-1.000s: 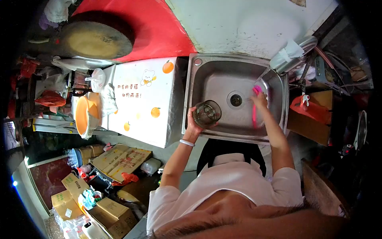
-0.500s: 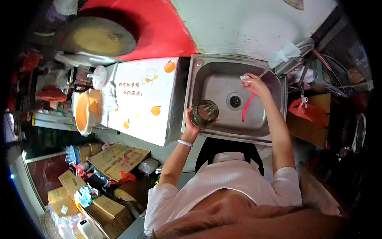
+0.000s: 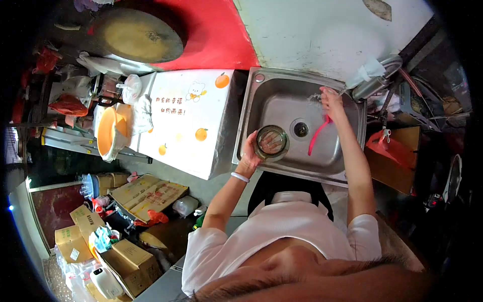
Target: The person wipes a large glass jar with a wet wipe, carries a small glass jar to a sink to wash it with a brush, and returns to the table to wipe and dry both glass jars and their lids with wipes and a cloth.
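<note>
Head view, left hand (image 3: pixel 251 151): curled round glass vessel (image 3: pixel 272 141) over sink (image 3: pixel 282 110), likely for steadiness
Vessel axis: roughly upright, round end toward camera
Pink strip (image 3: pixel 316 139): slants beside drain (image 3: pixel 301 129)
Right hand (image 3: pixel 332 103): fingers bunched near tap (image 3: pixel 368 86), apparently meeting water; pinch unclear

sink (image 3: pixel 274 100): brushed grey metal, softly shiny
jar (image 3: pixel 271 141): clear glossy glass, tinted greenish
pink strip (image 3: pixel 317 138): smooth, plastic-looking
shirt (image 3: pixel 297 224): matt ribbed cloth
boxes (image 3: pixel 132 267): matt brown cardboard
</note>
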A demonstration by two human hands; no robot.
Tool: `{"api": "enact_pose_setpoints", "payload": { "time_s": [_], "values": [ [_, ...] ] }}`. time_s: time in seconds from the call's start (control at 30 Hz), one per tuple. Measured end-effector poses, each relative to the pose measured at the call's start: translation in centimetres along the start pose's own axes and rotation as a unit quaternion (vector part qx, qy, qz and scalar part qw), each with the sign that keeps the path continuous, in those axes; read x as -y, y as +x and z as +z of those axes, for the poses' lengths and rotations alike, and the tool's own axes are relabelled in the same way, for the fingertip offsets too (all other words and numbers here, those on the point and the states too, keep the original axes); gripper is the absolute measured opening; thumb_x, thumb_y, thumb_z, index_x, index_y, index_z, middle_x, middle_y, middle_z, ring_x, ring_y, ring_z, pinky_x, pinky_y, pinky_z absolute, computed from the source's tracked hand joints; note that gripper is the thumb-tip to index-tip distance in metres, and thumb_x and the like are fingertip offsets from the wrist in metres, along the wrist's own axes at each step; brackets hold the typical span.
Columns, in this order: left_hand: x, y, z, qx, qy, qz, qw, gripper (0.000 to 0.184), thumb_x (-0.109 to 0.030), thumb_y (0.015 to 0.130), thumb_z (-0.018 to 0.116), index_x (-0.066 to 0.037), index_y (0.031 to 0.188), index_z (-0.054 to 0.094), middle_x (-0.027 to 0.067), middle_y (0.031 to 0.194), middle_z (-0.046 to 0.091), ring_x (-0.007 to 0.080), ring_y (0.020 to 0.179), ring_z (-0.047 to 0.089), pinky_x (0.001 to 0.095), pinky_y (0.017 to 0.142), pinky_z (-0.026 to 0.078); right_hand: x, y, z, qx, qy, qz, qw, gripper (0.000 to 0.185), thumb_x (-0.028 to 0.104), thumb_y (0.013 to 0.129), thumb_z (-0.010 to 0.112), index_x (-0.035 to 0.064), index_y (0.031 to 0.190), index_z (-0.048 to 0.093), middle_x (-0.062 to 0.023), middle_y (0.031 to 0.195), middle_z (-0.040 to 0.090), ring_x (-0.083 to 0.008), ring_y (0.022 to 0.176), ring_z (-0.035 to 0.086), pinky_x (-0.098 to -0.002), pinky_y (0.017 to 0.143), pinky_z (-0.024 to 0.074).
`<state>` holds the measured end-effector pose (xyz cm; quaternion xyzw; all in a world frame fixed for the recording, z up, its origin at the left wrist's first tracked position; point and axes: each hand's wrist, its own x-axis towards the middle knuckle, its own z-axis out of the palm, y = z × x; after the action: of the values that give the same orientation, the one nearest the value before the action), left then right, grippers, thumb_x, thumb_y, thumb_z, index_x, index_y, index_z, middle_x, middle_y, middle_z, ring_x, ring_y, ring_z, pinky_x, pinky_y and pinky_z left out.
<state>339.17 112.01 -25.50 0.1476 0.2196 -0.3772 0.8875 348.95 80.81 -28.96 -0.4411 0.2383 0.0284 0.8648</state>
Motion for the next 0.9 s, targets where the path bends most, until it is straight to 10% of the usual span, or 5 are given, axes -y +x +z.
{"api": "enact_pose_setpoints", "payload": {
  "time_s": [0.27,0.47,0.77,0.9],
  "values": [
    [1.4,-0.7,-2.0,0.061,0.041,0.027,0.997,0.068,-0.045,0.075,0.055,-0.004,0.125,0.033,0.019,0.128,0.032,0.0396,0.117,0.031,0.054,0.096,0.026,-1.3,-1.5,2.7,-0.136,-0.134,-0.072,0.979,0.031,0.034,0.08,0.052,0.0146,0.058,0.042,0.0046,0.044,0.036,-0.0072,0.034,0.03,-0.0217,0.032,0.0199],
    [2.0,0.0,-1.4,0.039,0.067,0.023,0.997,0.063,-0.035,0.076,0.057,-0.001,0.123,0.034,0.0196,0.126,0.035,0.0377,0.116,0.034,0.0502,0.097,0.027,-0.3,-2.2,2.3,0.009,-0.153,-0.022,0.988,0.035,0.006,0.076,0.055,0.002,0.109,0.047,-0.0048,0.084,0.053,-0.0113,0.074,0.053,-0.0224,0.06,0.0455],
    [2.0,0.0,1.1,0.036,0.21,0.01,0.977,0.06,-0.03,0.072,0.059,-0.001,0.12,0.037,0.0192,0.117,0.045,0.0347,0.106,0.046,0.0488,0.089,0.038,1.3,-3.0,0.4,-0.042,-0.216,-0.041,0.975,0.029,0.034,0.078,0.057,0.0083,0.065,0.055,-0.0014,0.06,0.054,-0.0088,0.05,0.048,-0.0218,0.041,0.0326],
    [1.7,0.8,1.3,-0.019,0.241,0.0,0.97,0.057,-0.028,0.071,0.06,-0.001,0.118,0.039,0.018,0.112,0.048,0.0326,0.102,0.049,0.0482,0.087,0.04,1.7,-3.4,0.2,0.048,-0.241,0.048,0.968,0.026,0.029,0.079,0.057,0.0037,0.082,0.062,-0.0024,0.072,0.06,-0.01,0.063,0.054,-0.0214,0.056,0.0405]
  ]
}}
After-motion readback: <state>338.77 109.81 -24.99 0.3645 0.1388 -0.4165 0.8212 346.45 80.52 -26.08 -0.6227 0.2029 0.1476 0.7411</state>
